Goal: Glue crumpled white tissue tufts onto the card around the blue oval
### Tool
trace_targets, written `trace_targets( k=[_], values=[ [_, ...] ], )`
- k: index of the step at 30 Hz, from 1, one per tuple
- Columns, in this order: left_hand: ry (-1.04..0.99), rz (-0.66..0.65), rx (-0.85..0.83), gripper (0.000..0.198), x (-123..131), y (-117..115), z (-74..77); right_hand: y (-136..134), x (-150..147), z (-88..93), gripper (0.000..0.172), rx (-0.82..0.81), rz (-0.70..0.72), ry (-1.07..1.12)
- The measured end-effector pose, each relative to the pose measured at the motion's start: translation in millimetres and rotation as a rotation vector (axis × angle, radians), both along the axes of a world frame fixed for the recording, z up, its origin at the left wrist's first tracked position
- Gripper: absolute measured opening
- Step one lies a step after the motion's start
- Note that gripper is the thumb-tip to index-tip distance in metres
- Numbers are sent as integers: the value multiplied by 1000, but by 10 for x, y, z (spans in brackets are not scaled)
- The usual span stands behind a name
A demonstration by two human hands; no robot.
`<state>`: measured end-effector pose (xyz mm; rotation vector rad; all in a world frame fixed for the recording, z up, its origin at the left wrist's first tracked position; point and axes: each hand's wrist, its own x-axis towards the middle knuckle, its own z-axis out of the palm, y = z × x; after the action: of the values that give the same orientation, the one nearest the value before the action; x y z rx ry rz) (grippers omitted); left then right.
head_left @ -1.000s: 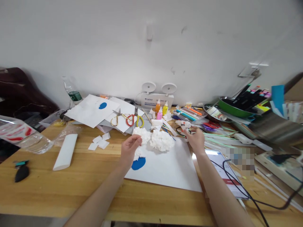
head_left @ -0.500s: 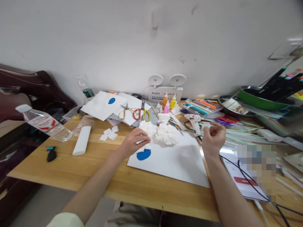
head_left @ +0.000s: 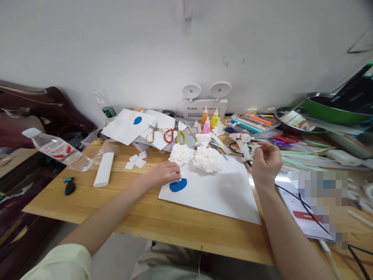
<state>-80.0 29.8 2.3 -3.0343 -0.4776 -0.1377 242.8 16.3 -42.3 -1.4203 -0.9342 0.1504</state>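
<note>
A wooden counter [head_left: 163, 217] carries everything, with a large white sheet [head_left: 212, 194] lying near its front edge. To the right of the sheet is a phone [head_left: 294, 204] with its screen up and a black cable across it.

The left hand [head_left: 163, 172] reaches over the sheet's left edge, palm down, its grip bent with fingers together and tips at the upper edge of a blue shape; whether it pinches anything there is hidden. The right hand [head_left: 266, 163] hovers between phone and sheet, its grip loosely curled, thumb near the bent fingers; nothing shows in it, but I cannot tell whether the palm is empty.

Two ruffled white clumps sit side by side at the sheet's back: the bigger right clump [head_left: 207, 159] and the left clump [head_left: 181, 154], just beyond the left fingertips. A white glue gun [head_left: 241, 146] stands just beside the right hand. Smallest is the blue shape [head_left: 178, 186], flat on the sheet.
</note>
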Motion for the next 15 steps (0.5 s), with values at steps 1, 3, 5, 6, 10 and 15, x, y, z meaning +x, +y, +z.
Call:
trace_targets(
  k=[1,3,5,6,10,15],
  values=[
    [7,2,0,21,7,-4,5,-1,-9,8,20,16,-28,-7],
    [28,3,-3,22,24,-10,14,-3,-27,23,19,30,-60,-21],
    [51,8,-2,22,42,-17,15,-7,-40,37,19,35,-60,-23],
    [59,13,2,22,50,-21,12,-10,-42,42,19,38,-59,-23],
    [83,40,24,21,72,-34,-5,-16,-36,53,18,54,-64,-12],
    [132,56,56,24,97,-38,5,-8,-19,58,19,54,-62,0]
  ],
)
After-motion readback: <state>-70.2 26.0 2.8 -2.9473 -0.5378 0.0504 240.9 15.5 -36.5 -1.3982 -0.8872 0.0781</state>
